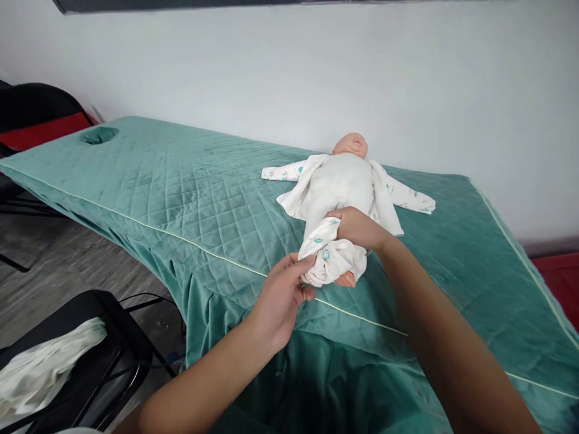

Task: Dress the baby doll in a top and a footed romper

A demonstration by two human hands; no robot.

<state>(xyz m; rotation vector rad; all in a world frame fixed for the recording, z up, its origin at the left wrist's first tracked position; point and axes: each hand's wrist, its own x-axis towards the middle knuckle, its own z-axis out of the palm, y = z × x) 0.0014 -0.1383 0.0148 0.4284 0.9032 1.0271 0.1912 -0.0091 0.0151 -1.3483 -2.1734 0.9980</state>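
Observation:
A baby doll (346,181) lies on its back on the green quilted bed, head toward the wall. It wears a white patterned jacket (296,202) hanging open at the front, both sleeves spread sideways. Bunched white baby trousers (337,260) with small teal prints surround its lower legs, and a bit of a foot shows at their near end. My left hand (289,289) pinches the trouser fabric at its left edge. Above the bunched cloth, my right hand (355,228) is closed round the fabric near the doll's leg; its fingertips are partly hidden.
The green quilted bed cover (203,199) stretches left to a face hole (99,135) and hangs down in front. A black folding chair (113,331) with white cloth (49,364) on it stands at lower left. Another black and red chair (40,120) is behind. A white wall runs along the back.

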